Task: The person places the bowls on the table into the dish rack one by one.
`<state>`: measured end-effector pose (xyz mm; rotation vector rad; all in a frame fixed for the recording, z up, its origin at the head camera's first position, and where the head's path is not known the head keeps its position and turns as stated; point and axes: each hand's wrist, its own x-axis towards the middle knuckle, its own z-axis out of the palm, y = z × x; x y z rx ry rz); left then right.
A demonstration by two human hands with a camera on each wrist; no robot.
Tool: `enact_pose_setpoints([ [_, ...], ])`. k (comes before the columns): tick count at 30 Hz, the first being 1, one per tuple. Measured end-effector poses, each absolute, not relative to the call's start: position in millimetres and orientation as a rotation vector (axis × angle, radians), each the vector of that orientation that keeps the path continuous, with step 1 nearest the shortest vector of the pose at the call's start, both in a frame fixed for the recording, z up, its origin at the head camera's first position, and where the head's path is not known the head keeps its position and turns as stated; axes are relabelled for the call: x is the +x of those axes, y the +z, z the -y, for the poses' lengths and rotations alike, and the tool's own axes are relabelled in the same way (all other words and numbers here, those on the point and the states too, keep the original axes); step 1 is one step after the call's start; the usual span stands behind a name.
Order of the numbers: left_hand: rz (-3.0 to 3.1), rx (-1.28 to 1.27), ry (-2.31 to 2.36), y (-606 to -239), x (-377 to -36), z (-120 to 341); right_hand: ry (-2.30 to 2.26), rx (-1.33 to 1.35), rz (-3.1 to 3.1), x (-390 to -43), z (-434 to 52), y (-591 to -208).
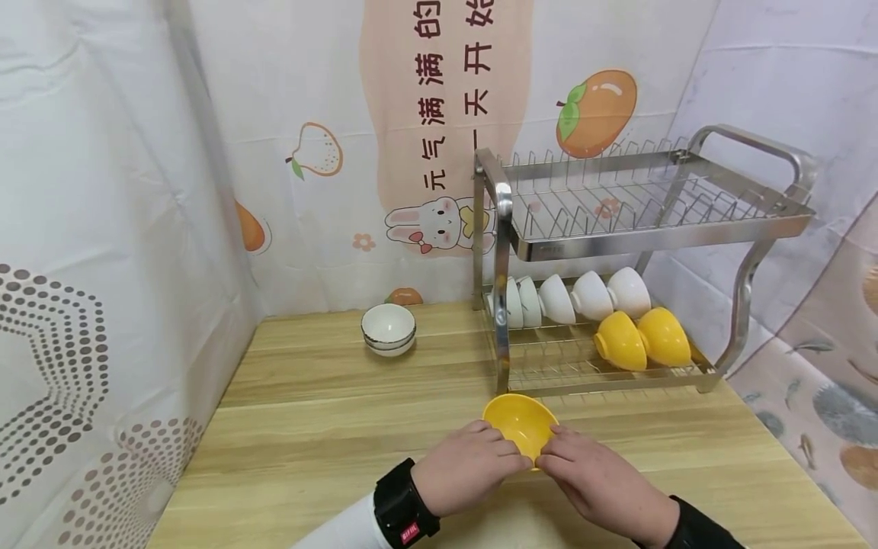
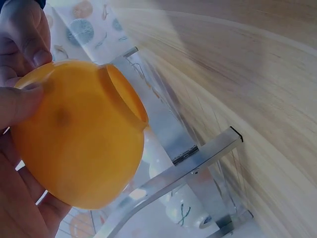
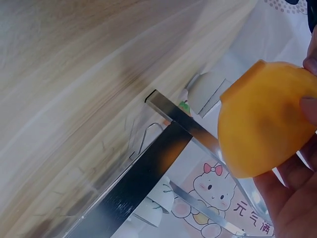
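Note:
A yellow bowl [image 1: 521,425] is held above the wooden table [image 1: 322,412], just in front of the steel dish rack [image 1: 617,244]. My left hand [image 1: 473,465] grips the bowl's near left rim and my right hand [image 1: 597,480] grips its near right rim. In the left wrist view the yellow bowl [image 2: 79,139] fills the left side with my fingers [image 2: 20,104] round it. In the right wrist view the bowl [image 3: 265,124] sits against my right hand's fingers [image 3: 290,198].
The rack's lower tier holds several white bowls [image 1: 576,297] and two yellow bowls [image 1: 641,339] on their sides. Its upper tier [image 1: 638,198] is bare. Two stacked white bowls [image 1: 389,329] stand at the back of the table. Curtained walls close the left, back and right.

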<state>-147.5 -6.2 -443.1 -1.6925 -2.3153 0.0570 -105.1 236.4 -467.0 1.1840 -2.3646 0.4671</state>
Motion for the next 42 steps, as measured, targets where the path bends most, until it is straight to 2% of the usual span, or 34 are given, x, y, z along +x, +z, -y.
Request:
enact_pose_setpoints([
  [10,2.252,-1.555,-0.041,-447.4,-150.5,1.0,0.512,1.102,2.339,-110.3,-247.3,-462.6],
  [16,2.287,-1.417,-0.146,-443.7,-154.6,0.8,0.654,0.653,2.490,-126.4,-265.5,-457.7],
  [22,2.376,-1.425,-0.105,-444.2,-151.5,-4.4,1.034,0.260,2.493,-157.5,-287.4,-458.7],
  [27,2.381,-1.446,-0.065,-446.8,-150.1,-11.1,1.278,0.126,2.502,-180.8,-302.8,-464.3],
  [32,2.387,-1.464,-0.049,-447.3,-151.9,-18.6,1.303,-0.007,2.603,-198.5,-312.4,-470.4],
  [42,2.395,-1.485,-0.054,-449.3,-156.2,-25.7,1.348,-0.074,2.639,-214.9,-314.8,-475.3],
])
